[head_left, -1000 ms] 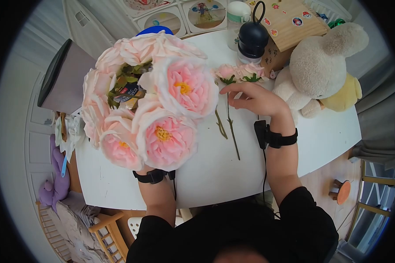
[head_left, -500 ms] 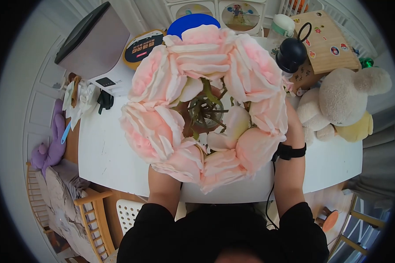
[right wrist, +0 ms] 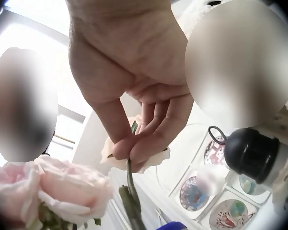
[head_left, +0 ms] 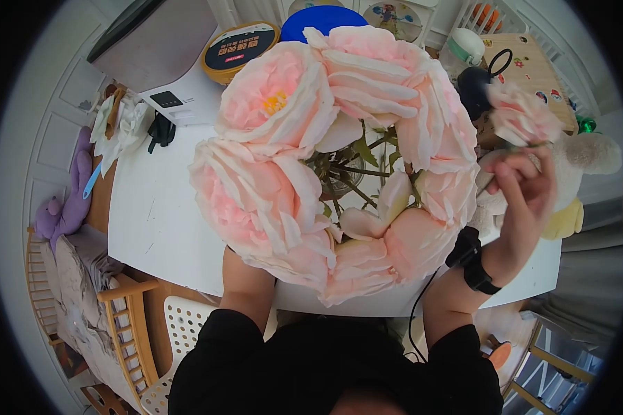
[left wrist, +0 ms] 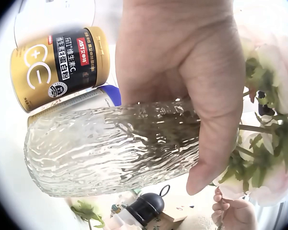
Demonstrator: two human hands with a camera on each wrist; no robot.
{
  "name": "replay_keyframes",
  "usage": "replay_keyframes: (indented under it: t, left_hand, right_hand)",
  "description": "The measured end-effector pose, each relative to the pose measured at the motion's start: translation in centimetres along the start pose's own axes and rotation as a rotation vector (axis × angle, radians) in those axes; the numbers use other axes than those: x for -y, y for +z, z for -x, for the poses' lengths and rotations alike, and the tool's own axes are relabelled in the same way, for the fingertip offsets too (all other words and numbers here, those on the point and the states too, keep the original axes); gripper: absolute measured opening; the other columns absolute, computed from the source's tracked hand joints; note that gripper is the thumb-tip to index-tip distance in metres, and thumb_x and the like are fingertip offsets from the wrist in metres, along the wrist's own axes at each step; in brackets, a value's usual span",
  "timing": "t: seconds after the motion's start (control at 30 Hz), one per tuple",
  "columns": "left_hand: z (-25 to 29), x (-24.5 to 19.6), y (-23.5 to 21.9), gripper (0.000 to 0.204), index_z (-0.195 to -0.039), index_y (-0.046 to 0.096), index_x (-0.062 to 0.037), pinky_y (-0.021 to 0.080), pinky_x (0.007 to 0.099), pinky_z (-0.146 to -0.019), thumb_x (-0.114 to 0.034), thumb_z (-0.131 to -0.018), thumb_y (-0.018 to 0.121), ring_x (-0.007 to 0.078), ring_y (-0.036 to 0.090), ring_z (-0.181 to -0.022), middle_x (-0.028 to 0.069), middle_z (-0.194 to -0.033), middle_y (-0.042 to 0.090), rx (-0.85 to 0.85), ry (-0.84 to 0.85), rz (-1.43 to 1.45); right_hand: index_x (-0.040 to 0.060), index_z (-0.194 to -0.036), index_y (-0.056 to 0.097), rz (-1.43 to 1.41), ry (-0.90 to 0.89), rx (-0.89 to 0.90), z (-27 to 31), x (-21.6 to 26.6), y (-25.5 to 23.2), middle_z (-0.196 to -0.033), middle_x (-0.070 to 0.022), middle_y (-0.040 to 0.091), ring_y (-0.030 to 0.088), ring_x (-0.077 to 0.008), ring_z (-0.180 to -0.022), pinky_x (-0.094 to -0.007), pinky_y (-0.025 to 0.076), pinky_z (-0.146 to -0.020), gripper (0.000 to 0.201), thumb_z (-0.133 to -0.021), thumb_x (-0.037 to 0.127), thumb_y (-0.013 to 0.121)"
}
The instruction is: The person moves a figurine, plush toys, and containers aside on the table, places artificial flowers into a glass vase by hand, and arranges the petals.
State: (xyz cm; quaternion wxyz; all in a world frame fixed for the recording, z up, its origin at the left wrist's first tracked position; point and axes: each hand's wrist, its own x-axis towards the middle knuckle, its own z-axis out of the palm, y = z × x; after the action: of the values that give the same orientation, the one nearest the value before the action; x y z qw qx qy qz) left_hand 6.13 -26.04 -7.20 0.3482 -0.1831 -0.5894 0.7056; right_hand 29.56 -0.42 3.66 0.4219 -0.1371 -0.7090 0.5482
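Observation:
In the left wrist view my left hand (left wrist: 182,62) grips a clear ribbed glass vase (left wrist: 91,148), thumb and fingers round its upper part. Large pale-pink roses (head_left: 270,200) stand in the vase as a ring of blooms and hide my left hand in the head view. Their stems (head_left: 353,169) show through the middle of the ring. To the right of the bouquet, my right hand (head_left: 526,187) is raised with a single pink rose (head_left: 522,114). Thumb and fingertips pinch its green stem (right wrist: 129,179) close under the bloom.
A gold-and-black tub (left wrist: 62,67) stands near the vase, beside a grey-white appliance (head_left: 166,52). Behind my right hand are a black-topped bottle (right wrist: 249,153), a stickered wooden board (head_left: 526,69) and a plush toy (head_left: 588,155). Another loose rose (left wrist: 86,211) lies on the white table (head_left: 159,221).
My right hand has gone from reaching at roses lying on the table to holding one up at the right. The bouquet has shifted right in the head view and tipped, showing its stems.

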Motion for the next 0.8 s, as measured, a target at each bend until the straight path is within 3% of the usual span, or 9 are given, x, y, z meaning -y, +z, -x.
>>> replay_keyframes:
  t: [0.17, 0.23, 0.27, 0.37, 0.4, 0.5, 0.7, 0.73, 0.8]
  left_hand:
    - [0.7, -0.5, -0.5, 0.036, -0.115, 0.054, -0.0021, 0.05, 0.0327, -0.087, -0.015, -0.085, 0.068, 0.0205, 0.058, -0.102, 0.008, -0.115, 0.06, 0.002, 0.029, -0.086]
    - [0.1, -0.9, -0.5, 0.036, -0.115, 0.054, -0.0021, 0.05, 0.0328, -0.088, -0.015, -0.085, 0.068, 0.0205, 0.058, -0.103, 0.0081, -0.115, 0.06, 0.007, 0.04, -0.118]
    - [0.8, -0.9, -0.7, 0.036, -0.115, 0.054, -0.0021, 0.05, 0.0328, -0.088, -0.015, -0.085, 0.068, 0.0205, 0.058, -0.103, 0.0081, -0.115, 0.06, 0.009, 0.046, -0.135]
    - [0.7, -1.1, -1.1, 0.036, -0.116, 0.054, -0.0022, 0.05, 0.0328, -0.088, -0.015, -0.086, 0.068, 0.0205, 0.058, -0.103, 0.0082, -0.116, 0.06, 0.009, 0.063, -0.193]
    - [0.9, -1.0, -1.1, 0.036, -0.116, 0.054, -0.0022, 0.05, 0.0329, -0.088, -0.015, -0.086, 0.068, 0.0205, 0.058, -0.103, 0.0082, -0.116, 0.06, 0.007, 0.066, -0.215]
    - [0.8, -1.0, -1.2, 0.036, -0.117, 0.054, -0.0022, 0.05, 0.0329, -0.088, -0.015, -0.086, 0.067, 0.0205, 0.058, -0.103, 0.0083, -0.116, 0.06, -0.005, 0.073, -0.282]
    - [1.1, -0.9, -1.1, 0.036, -0.118, 0.053, -0.0023, 0.05, 0.033, -0.089, -0.016, -0.087, 0.067, 0.0205, 0.058, -0.104, 0.0085, -0.117, 0.059, -0.038, 0.081, -0.418]
    - [1.0, -0.9, -1.0, 0.036, -0.118, 0.053, -0.0023, 0.05, 0.0331, -0.089, -0.016, -0.087, 0.067, 0.0205, 0.058, -0.104, 0.0085, -0.117, 0.059, -0.042, 0.085, -0.44]
    - [1.0, -1.0, -1.0, 0.037, -0.118, 0.053, -0.0024, 0.05, 0.0331, -0.089, -0.016, -0.087, 0.066, 0.0205, 0.058, -0.104, 0.0086, -0.117, 0.059, -0.046, 0.088, -0.484]
  right_hand:
    - [-0.0113, -0.13, 0.043, 0.054, -0.511, -0.401, 2.8, 2.5, -3.5, -0.083, -0.0138, 0.064, 0.057, -0.0124, -0.071, -0.0257, 0.044, -0.067, 0.041, -0.092, 0.0, 0.055]
    - [-0.0081, -0.132, 0.044, -0.334, -0.708, -0.5, 3.8, 3.5, -4.1, -0.084, -0.0127, 0.065, 0.058, -0.012, -0.074, -0.027, 0.044, -0.071, 0.04, -0.095, 0.005, 0.053]
    - [-0.0013, -0.127, 0.049, -0.413, -0.774, -0.508, 4.1, 3.9, -4.0, -0.086, -0.0067, 0.066, 0.058, -0.0105, -0.073, -0.0252, 0.044, -0.07, 0.034, -0.095, 0.009, 0.057]
    - [0.0047, -0.116, 0.055, -0.707, -0.869, -0.498, 4.7, 5.2, -2.8, -0.085, 0.0001, 0.065, 0.057, -0.0082, -0.073, -0.0235, 0.046, -0.071, 0.026, -0.092, 0.011, 0.062]
    - [0.0097, -0.107, 0.058, -0.697, -0.865, -0.464, 4.9, 5.2, -2.8, -0.084, 0.0045, 0.064, 0.056, -0.0064, -0.071, -0.0223, 0.047, -0.073, 0.019, -0.089, 0.011, 0.067]
    - [0.0134, -0.103, 0.06, -0.784, -0.815, -0.325, 5.0, 5.2, -1.0, -0.083, 0.0054, 0.061, 0.054, -0.0062, -0.07, -0.0217, 0.047, -0.073, 0.018, -0.088, 0.008, 0.067]
    - [0.0159, -0.109, 0.056, -0.573, -0.69, -0.129, 4.8, 3.9, 3.2, -0.095, 0.0044, 0.056, 0.05, -0.0086, -0.071, -0.0212, 0.046, -0.073, 0.027, -0.088, 0.002, 0.066]
    - [0.0133, -0.115, 0.052, -0.555, -0.678, -0.04, 4.7, 3.8, 3.3, -0.098, -0.0002, 0.057, 0.05, -0.0106, -0.072, -0.0233, 0.048, -0.074, 0.027, -0.092, 0.003, 0.063]
    - [0.014, -0.112, 0.054, -0.485, -0.594, -0.051, 4.8, 4.0, 4.2, -0.093, 0.0006, 0.055, 0.047, -0.0095, -0.071, -0.0242, 0.044, -0.072, 0.02, -0.094, 0.011, 0.062]
